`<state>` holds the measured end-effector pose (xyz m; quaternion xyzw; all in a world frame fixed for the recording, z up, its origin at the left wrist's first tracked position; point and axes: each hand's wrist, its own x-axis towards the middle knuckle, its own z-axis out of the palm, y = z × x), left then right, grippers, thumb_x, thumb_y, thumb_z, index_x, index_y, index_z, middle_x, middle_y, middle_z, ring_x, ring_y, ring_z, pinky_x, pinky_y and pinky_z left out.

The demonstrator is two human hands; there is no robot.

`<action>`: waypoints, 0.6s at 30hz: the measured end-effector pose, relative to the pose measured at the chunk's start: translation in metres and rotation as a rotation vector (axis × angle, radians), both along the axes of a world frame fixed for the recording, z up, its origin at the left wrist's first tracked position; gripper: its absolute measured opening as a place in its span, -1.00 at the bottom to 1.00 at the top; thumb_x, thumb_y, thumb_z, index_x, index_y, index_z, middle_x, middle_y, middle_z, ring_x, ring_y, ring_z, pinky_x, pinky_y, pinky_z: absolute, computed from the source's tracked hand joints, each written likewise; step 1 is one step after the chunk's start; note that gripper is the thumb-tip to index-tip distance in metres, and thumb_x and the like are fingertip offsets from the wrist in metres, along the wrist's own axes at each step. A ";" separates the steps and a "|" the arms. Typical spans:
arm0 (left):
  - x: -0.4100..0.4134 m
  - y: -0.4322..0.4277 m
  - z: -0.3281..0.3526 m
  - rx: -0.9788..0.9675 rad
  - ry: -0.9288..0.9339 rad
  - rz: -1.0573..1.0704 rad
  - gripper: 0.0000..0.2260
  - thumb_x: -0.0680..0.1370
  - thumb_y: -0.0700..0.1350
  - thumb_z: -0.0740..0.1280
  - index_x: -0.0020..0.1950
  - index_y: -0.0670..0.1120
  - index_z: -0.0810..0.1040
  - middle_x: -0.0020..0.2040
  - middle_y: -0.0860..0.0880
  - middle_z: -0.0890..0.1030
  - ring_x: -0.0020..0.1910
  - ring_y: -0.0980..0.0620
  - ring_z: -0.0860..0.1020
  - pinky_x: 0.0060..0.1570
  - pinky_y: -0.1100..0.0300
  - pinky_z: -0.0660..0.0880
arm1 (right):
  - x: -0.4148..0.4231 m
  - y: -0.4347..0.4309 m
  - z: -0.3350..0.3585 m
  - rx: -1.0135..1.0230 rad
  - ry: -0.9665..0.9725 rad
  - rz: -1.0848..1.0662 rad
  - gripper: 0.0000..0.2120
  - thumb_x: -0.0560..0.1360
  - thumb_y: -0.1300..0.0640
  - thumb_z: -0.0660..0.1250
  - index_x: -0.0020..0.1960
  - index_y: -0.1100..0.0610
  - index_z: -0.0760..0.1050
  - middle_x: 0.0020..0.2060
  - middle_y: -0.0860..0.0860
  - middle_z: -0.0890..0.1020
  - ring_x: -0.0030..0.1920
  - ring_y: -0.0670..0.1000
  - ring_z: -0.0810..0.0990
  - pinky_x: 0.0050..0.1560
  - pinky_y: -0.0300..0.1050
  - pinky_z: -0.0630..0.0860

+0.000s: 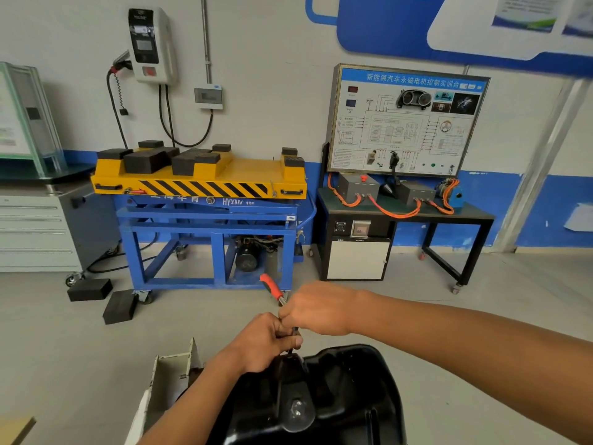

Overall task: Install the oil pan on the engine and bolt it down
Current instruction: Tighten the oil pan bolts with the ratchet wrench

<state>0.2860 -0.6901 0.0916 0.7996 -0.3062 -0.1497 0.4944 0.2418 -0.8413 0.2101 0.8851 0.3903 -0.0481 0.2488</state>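
Left hand (pixel 266 340) and right hand (pixel 316 308) hold red-handled tool (pixel 272 288), handle pointing up-left.

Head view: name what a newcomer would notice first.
The glossy black oil pan fills the bottom centre, and just above its far edge the left hand and right hand both hold a red-handled tool. Behind them, against the wall, stands a yellow lift table with black hazard stripes on a blue frame, and to its right a wiring training board.
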 end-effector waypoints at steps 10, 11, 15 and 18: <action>-0.001 0.000 0.000 0.024 -0.037 0.015 -0.61 0.57 -0.14 0.43 -0.46 -0.01 0.48 -0.45 0.05 0.31 -0.39 0.08 0.26 -0.30 0.25 0.30 | 0.002 -0.011 0.007 0.088 0.125 -0.199 -0.73 0.65 -0.04 0.22 0.10 0.19 0.45 -0.05 0.13 0.56 -0.08 0.17 0.54 -0.09 0.11 0.51; -0.001 0.000 0.000 0.021 -0.029 0.017 -0.65 0.57 -0.14 0.43 -0.43 -0.07 0.53 -0.44 0.04 0.34 -0.39 0.09 0.28 -0.30 0.26 0.32 | 0.002 -0.009 0.007 0.076 0.107 -0.205 -0.71 0.65 -0.05 0.21 0.08 0.18 0.47 -0.11 0.10 0.54 -0.11 0.16 0.52 -0.11 0.08 0.49; -0.001 0.001 0.000 0.010 -0.023 0.043 -0.76 0.57 -0.14 0.43 -0.19 -0.29 0.65 -0.41 0.01 0.42 -0.38 0.11 0.33 -0.29 0.33 0.35 | 0.005 -0.002 0.006 0.073 0.041 -0.226 -0.62 0.65 -0.13 0.17 -0.11 0.16 0.50 -0.34 -0.01 0.36 -0.29 0.10 0.45 -0.35 -0.08 0.28; -0.002 0.001 0.001 0.021 -0.023 0.041 -0.75 0.57 -0.12 0.43 -0.25 -0.25 0.62 -0.44 0.06 0.39 -0.40 0.12 0.31 -0.29 0.31 0.34 | 0.005 0.000 0.005 0.092 -0.013 -0.236 -0.53 0.63 -0.19 0.18 -0.31 0.11 0.34 -0.37 0.01 0.35 -0.40 0.03 0.36 -0.43 -0.10 0.20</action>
